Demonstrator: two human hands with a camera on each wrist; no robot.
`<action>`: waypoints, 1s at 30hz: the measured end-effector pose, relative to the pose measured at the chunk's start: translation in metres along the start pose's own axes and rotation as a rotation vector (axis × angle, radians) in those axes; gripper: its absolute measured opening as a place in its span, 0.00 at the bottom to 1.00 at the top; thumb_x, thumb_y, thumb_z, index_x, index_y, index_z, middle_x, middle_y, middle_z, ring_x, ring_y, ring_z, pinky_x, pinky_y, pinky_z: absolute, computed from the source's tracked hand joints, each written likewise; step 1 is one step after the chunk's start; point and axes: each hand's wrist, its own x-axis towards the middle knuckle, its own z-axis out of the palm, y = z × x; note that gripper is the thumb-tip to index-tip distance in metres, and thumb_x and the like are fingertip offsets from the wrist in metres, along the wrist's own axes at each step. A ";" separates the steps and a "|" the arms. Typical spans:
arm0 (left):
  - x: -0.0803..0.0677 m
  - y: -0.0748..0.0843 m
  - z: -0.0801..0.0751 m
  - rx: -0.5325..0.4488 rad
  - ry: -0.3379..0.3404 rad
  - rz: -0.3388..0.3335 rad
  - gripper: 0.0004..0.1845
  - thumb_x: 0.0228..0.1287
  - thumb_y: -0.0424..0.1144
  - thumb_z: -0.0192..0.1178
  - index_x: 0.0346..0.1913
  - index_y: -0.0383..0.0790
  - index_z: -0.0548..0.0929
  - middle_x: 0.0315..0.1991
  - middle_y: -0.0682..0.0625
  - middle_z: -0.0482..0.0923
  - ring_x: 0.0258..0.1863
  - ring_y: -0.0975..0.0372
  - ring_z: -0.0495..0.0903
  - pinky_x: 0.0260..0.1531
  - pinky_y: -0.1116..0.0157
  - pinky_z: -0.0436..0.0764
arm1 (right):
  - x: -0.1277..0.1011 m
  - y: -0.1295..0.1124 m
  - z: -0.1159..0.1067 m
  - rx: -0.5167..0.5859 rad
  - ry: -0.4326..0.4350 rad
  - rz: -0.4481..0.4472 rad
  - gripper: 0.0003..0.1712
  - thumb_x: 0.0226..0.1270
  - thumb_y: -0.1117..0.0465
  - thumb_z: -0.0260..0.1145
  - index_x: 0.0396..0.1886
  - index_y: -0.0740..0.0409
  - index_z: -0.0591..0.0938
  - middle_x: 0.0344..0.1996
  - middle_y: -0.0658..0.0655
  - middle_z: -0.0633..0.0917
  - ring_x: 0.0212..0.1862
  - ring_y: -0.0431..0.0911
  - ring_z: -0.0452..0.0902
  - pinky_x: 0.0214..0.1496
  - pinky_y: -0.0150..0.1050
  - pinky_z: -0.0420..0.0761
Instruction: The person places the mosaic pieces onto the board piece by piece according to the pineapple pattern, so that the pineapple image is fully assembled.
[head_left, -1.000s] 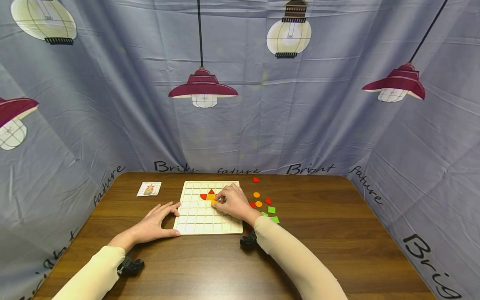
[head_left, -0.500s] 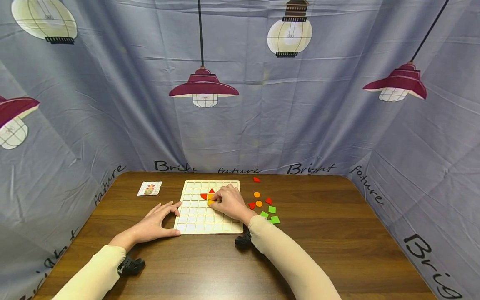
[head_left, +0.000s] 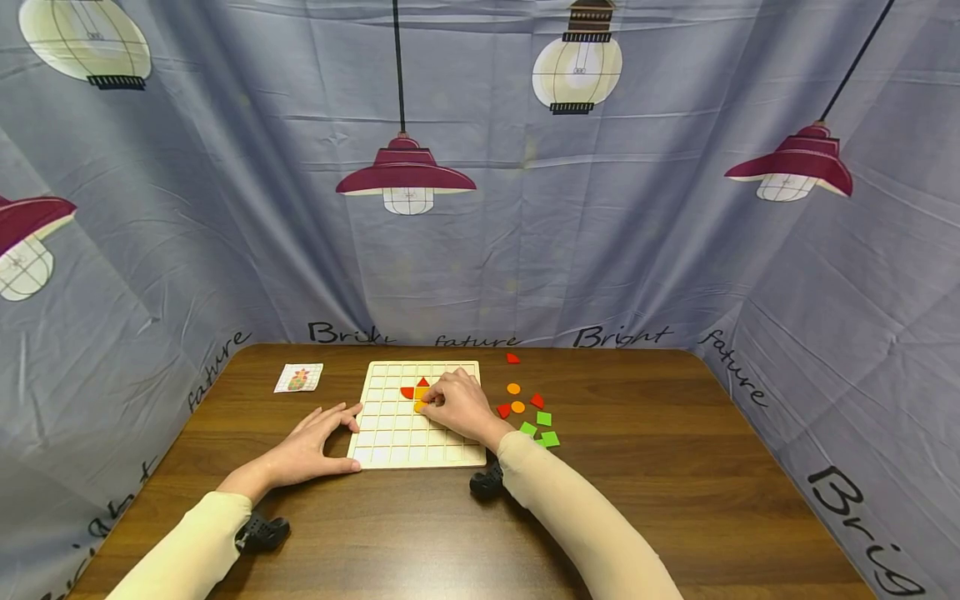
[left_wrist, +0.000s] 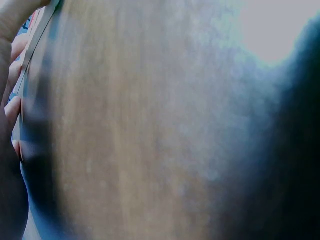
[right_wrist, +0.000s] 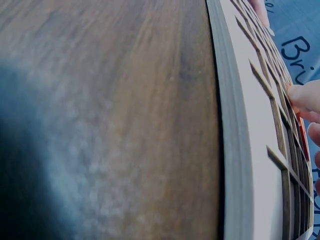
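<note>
A pale wooden grid board (head_left: 397,437) lies on the brown table. Near its top middle sit two red pieces (head_left: 407,392) and an orange square (head_left: 422,393). My right hand (head_left: 426,404) rests on the board with curled fingers, its fingertips pinching a small orange piece (head_left: 419,407) just below those pieces. In the right wrist view a fingertip (right_wrist: 305,95) touches the board (right_wrist: 240,150) by a red-orange sliver. My left hand (head_left: 330,433) lies flat on the table, fingers straight against the board's left edge; those fingers (left_wrist: 11,107) show at the left wrist view's edge.
Loose pieces lie right of the board: a red one (head_left: 512,359) at the back, orange circles (head_left: 513,388), red pieces (head_left: 537,401) and green squares (head_left: 543,418). A small picture card (head_left: 298,377) lies left of the board. Printed cloth walls surround the table (head_left: 675,467).
My right hand has slid slightly left on the board with the orange piece, closer to the red and orange pieces. The left hand has stayed put.
</note>
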 end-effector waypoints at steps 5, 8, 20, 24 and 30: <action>0.000 0.001 0.000 -0.002 0.002 0.006 0.27 0.56 0.60 0.74 0.49 0.50 0.75 0.76 0.42 0.64 0.76 0.39 0.57 0.73 0.34 0.44 | 0.000 0.000 0.001 -0.014 0.002 0.001 0.09 0.63 0.45 0.75 0.38 0.41 0.91 0.28 0.37 0.77 0.37 0.39 0.66 0.43 0.34 0.69; 0.000 0.001 -0.001 -0.002 0.006 0.010 0.27 0.56 0.60 0.74 0.49 0.50 0.75 0.76 0.42 0.65 0.76 0.39 0.57 0.72 0.34 0.44 | -0.001 0.000 0.000 -0.010 0.002 0.007 0.09 0.63 0.45 0.75 0.39 0.41 0.91 0.28 0.37 0.76 0.37 0.39 0.66 0.43 0.34 0.69; 0.000 0.002 -0.001 0.006 0.010 0.012 0.27 0.56 0.60 0.74 0.49 0.50 0.76 0.75 0.41 0.65 0.75 0.38 0.58 0.72 0.34 0.45 | -0.008 0.010 -0.021 0.058 -0.013 0.023 0.07 0.67 0.48 0.72 0.41 0.41 0.91 0.29 0.37 0.77 0.39 0.40 0.67 0.45 0.39 0.68; 0.000 0.001 -0.001 0.002 0.007 0.010 0.27 0.56 0.60 0.74 0.49 0.50 0.75 0.76 0.41 0.65 0.75 0.38 0.58 0.72 0.34 0.45 | -0.013 0.021 -0.036 0.101 -0.006 0.033 0.09 0.68 0.50 0.72 0.45 0.44 0.91 0.30 0.40 0.77 0.41 0.43 0.66 0.46 0.42 0.66; 0.000 0.002 -0.001 0.001 0.006 0.007 0.27 0.56 0.60 0.74 0.49 0.50 0.75 0.76 0.42 0.65 0.76 0.38 0.57 0.72 0.34 0.44 | -0.020 0.037 -0.057 0.112 0.036 0.040 0.11 0.67 0.51 0.73 0.46 0.47 0.90 0.30 0.40 0.78 0.39 0.43 0.66 0.47 0.43 0.67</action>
